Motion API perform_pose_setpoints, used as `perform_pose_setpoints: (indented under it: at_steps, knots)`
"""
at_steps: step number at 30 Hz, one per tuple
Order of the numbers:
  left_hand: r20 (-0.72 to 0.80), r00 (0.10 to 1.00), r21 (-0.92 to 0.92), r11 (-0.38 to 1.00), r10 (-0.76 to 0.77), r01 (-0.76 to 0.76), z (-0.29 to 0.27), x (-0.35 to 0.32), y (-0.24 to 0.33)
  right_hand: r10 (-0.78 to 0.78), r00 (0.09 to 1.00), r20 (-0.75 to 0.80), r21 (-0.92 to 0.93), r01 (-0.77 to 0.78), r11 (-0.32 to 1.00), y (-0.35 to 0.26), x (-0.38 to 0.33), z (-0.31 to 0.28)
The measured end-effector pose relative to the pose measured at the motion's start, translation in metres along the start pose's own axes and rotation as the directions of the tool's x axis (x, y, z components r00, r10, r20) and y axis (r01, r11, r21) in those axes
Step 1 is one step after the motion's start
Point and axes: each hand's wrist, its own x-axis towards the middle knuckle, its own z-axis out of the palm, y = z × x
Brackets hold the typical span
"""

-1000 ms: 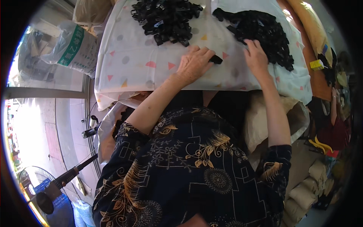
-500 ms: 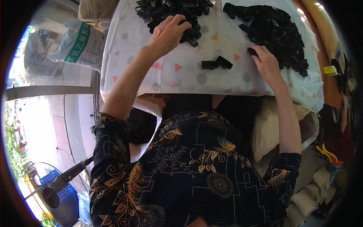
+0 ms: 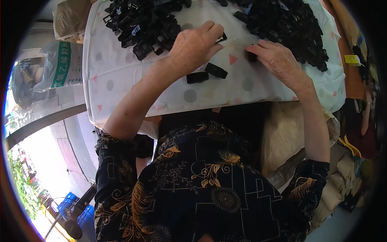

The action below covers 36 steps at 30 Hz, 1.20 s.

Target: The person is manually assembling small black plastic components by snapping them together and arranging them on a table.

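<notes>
My left hand (image 3: 196,45) is closed in a pinch on a small black plastic piece (image 3: 222,37), which juts out past the fingertips above the table. My right hand (image 3: 280,62) pinches another small black piece (image 3: 252,57) between thumb and fingers, close to the cloth. Between the hands and a little nearer to me, two short black pieces lie side by side, one (image 3: 197,78) on the left and a tilted one (image 3: 216,71) on the right. A heap of black frame-like plastic parts (image 3: 149,28) spreads beyond my left hand. Beyond the right hand lies a second heap of black parts (image 3: 288,32).
A patterned white cloth (image 3: 161,99) covers the table, its front edge hanging toward me. Clear plastic sacks (image 3: 62,66) stand at the left. A fan (image 3: 72,226) is at lower left. A yellow box (image 3: 352,60) sits at the right, with pale bags (image 3: 288,137) below the table edge.
My left hand has left the left heap and come toward the middle with a black piece in its fingers. My right hand's piece is now nearer the left hand. The whole view has shifted.
</notes>
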Motion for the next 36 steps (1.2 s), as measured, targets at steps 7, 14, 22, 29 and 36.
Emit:
perform_pose_setpoints:
  at_steps: [7,14,22,29,36]
  knots:
    - [0.177,0.979,0.057,0.995,-0.096,0.088,-0.002,0.006,-0.008,0.077,0.991,-0.114,0.036,-0.073,0.997,0.000,-0.002,0.013]
    - [0.185,0.970,0.067,0.983,0.158,-0.173,0.004,0.008,-0.005,0.148,0.949,-0.279,0.253,-0.075,0.964,-0.001,-0.006,0.034]
    - [0.149,0.981,-0.123,0.982,-0.127,0.146,0.008,-0.008,-0.002,0.323,0.883,-0.340,0.500,-0.121,0.858,-0.041,0.013,0.036]
    - [0.115,0.985,-0.170,0.974,-0.131,0.149,0.016,-0.011,-0.010,0.026,0.863,-0.505,0.150,0.058,0.987,-0.040,0.041,0.052]
    - [0.136,0.976,-0.231,0.952,-0.173,0.201,0.019,-0.014,-0.013,-0.066,0.892,-0.447,-0.012,0.068,0.998,-0.040,0.041,0.062]
